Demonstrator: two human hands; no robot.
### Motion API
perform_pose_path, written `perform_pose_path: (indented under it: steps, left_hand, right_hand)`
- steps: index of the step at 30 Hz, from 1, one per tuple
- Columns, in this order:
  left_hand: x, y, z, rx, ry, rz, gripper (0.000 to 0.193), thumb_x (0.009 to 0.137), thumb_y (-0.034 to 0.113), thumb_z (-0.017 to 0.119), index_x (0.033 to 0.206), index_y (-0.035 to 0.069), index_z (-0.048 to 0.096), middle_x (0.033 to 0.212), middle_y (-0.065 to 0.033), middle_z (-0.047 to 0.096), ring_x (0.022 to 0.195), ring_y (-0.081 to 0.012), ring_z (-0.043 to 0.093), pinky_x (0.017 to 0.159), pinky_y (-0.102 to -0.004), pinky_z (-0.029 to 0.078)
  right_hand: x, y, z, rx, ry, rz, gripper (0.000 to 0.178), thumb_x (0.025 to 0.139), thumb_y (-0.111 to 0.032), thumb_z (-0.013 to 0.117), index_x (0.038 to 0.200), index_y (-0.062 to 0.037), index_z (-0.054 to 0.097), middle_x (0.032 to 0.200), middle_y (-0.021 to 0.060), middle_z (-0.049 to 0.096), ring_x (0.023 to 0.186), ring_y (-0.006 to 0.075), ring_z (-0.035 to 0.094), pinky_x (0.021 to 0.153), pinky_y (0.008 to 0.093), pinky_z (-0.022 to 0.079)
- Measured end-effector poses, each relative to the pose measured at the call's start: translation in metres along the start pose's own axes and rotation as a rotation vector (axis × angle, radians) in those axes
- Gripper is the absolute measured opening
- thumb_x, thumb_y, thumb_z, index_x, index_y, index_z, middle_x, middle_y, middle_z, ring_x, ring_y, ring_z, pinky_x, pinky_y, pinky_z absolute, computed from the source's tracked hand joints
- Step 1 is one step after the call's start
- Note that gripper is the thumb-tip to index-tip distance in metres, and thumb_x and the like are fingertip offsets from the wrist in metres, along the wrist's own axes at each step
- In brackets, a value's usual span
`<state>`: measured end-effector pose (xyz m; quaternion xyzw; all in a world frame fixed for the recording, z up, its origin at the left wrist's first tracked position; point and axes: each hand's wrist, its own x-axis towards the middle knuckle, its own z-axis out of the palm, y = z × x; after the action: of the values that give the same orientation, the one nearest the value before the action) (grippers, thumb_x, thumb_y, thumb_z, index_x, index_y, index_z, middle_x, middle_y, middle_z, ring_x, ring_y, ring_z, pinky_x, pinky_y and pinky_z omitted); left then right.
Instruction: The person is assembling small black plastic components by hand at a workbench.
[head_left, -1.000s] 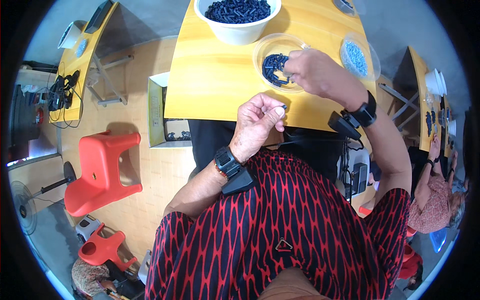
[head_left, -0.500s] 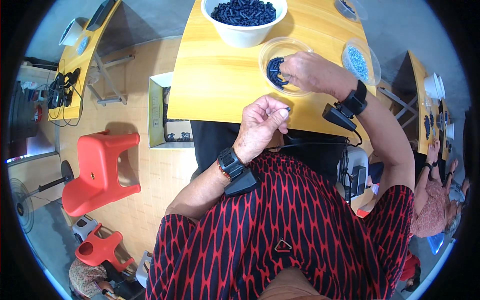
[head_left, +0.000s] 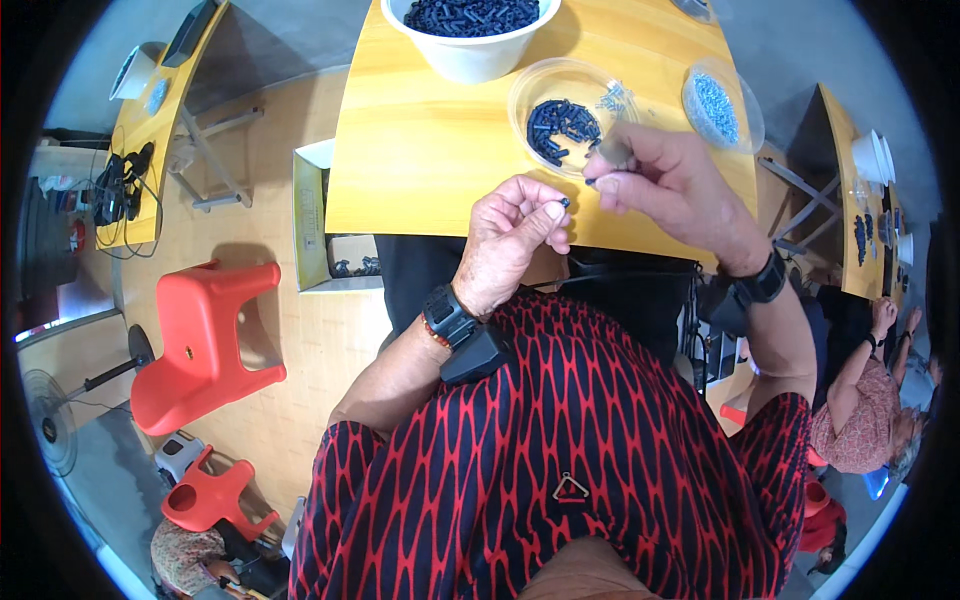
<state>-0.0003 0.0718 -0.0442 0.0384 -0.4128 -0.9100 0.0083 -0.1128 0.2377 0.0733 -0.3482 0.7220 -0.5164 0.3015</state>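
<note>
My left hand (head_left: 512,238) is closed in a pinch over the table's near edge, with a small dark plastic piece (head_left: 565,203) showing at its thumb and fingertip. Just to the right, my right hand (head_left: 668,185) pinches another small dark piece (head_left: 591,182), its fingers slightly blurred. Beyond both hands stands a shallow clear round container (head_left: 518,98). Inside it lie many short dark tube-like pieces (head_left: 563,128) and, on its right side, a few small silvery screw-like parts (head_left: 615,98). My right hand partly covers the container's near right rim.
A white bowl (head_left: 470,60) heaped with dark pieces stands at the table's far left. Near the right edge is a clear tub (head_left: 713,108) of small silvery-blue parts. An open box (head_left: 312,215), a red chair (head_left: 190,335) and a fan (head_left: 50,425) are leftward. Other people sit nearby.
My right hand has come out of the clear container toward me, now with a dark piece in its pinch. My left hand keeps its small piece at nearly the same place.
</note>
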Motion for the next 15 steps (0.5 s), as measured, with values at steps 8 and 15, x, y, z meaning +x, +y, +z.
perform_pose_path:
  steps: [8, 15]
  left_hand:
    - [-0.002, 0.000, -0.001, 0.071, -0.025, -0.018, 0.012, 0.093, 0.009, 0.063, 0.101, 0.000, 0.060, 0.085, -0.0061, 0.064, 0.070, -0.0111, 0.062, 0.065, -0.0268, 0.056]
    - [-0.003, 0.002, 0.001, 0.069, -0.006, -0.017, 0.012, 0.093, 0.009, 0.063, 0.101, 0.000, 0.061, 0.083, -0.0069, 0.065, 0.068, -0.0113, 0.062, 0.063, -0.0265, 0.056]
  right_hand:
    - [-0.014, 0.030, 0.030, 0.089, 0.178, -0.034, 0.011, 0.091, -0.004, 0.062, 0.098, 0.0032, 0.065, 0.082, 0.0017, 0.062, 0.072, 0.0055, 0.058, 0.065, 0.0208, 0.048]
    - [-0.014, 0.032, 0.036, -0.161, 0.272, -0.149, 0.006, 0.087, -0.001, 0.064, 0.090, 0.0028, 0.065, 0.073, 0.0058, 0.056, 0.064, 0.0100, 0.051, 0.058, 0.0254, 0.043]
